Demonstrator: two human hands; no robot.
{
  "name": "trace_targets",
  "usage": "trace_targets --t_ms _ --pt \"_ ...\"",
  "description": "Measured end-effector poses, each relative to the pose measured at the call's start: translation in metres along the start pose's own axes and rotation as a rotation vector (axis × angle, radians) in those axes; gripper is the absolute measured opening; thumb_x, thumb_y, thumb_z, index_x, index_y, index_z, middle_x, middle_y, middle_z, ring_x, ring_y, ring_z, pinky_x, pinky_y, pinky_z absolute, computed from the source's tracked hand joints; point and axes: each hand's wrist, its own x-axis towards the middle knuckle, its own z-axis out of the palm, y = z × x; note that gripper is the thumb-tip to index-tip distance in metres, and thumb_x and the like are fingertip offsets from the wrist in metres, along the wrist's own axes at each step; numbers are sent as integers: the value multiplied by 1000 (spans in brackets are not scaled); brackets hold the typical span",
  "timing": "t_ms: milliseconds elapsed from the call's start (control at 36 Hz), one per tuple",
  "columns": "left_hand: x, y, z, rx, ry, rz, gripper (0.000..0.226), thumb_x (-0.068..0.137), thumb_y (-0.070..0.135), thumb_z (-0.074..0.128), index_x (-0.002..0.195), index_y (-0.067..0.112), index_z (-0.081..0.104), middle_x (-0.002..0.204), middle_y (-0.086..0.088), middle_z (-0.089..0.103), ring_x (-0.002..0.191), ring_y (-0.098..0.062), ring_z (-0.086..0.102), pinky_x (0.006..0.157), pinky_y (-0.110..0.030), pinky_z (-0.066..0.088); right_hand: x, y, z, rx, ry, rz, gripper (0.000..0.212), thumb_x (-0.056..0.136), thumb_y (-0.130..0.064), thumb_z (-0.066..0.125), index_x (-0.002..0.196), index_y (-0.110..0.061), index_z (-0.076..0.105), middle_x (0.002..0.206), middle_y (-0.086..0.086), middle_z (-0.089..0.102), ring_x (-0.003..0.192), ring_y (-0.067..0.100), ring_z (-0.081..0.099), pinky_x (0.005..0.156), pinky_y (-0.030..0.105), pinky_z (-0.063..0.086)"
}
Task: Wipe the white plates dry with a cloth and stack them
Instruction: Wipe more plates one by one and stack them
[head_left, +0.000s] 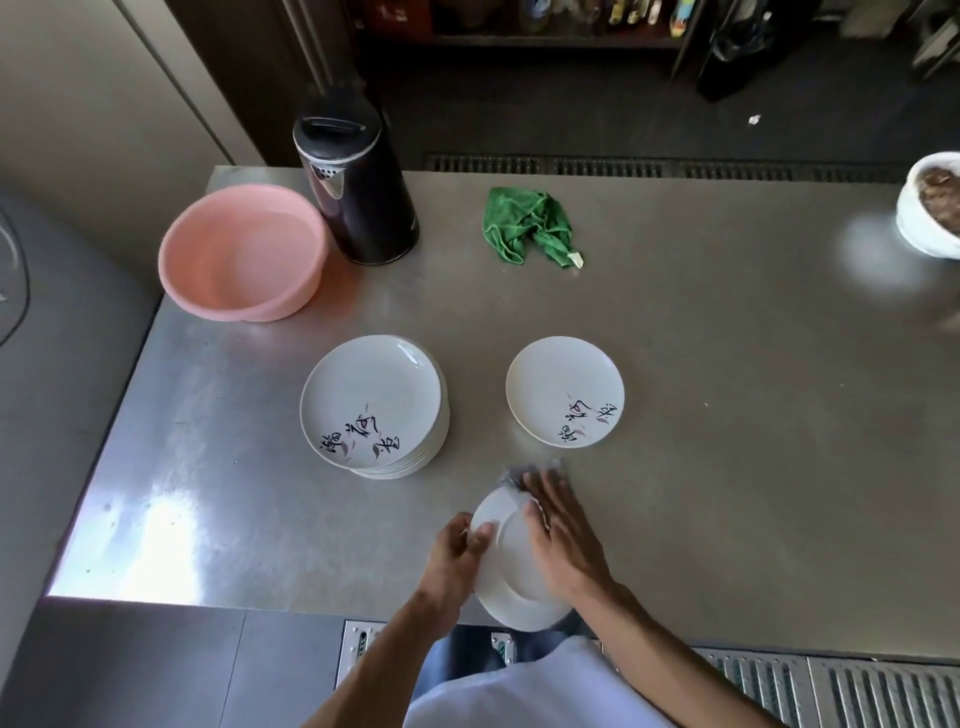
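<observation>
My left hand (457, 553) grips the left rim of a white plate (511, 582), held tilted with its underside up over the table's near edge. My right hand (558, 535) lies flat on the plate and presses a grey cloth (522, 475) against it; the cloth's edge peeks out past my fingertips. A stack of several white plates (371, 405) with black and pink lettering stands at the centre left. A single matching plate (564, 391) lies to its right.
A pink basin (241, 252) and a black kettle (353, 184) stand at the back left of the steel table (727, 415). A crumpled green cloth (530, 223) lies at the back centre. A white bowl of food (935, 205) sits at the right edge.
</observation>
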Motion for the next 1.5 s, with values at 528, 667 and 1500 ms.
trace_targets --t_ms 528,667,1500 --pt "-1 -1 -3 -250 -141 -152 33 97 18 66 127 7 63 119 -23 72 107 -36 70 92 -50 58 -18 -26 4 164 -33 -247 47 107 -31 27 152 -24 16 158 -15 12 152 18 10 121 21 -5" --pt "-5 -4 -10 -227 -180 -187 43 89 24 77 128 11 64 121 -19 72 106 -31 71 86 -48 60 2 -8 -6 -13 48 -128 48 107 -30 30 155 -28 32 164 -7 20 154 15 12 124 31 8" --pt "6 10 -17 -243 -226 -187 42 86 12 76 126 16 66 113 -17 73 96 -31 70 90 -49 56 4 -18 -4 22 80 -141 46 106 -27 38 150 -14 41 161 7 29 152 25 20 124 40 15"
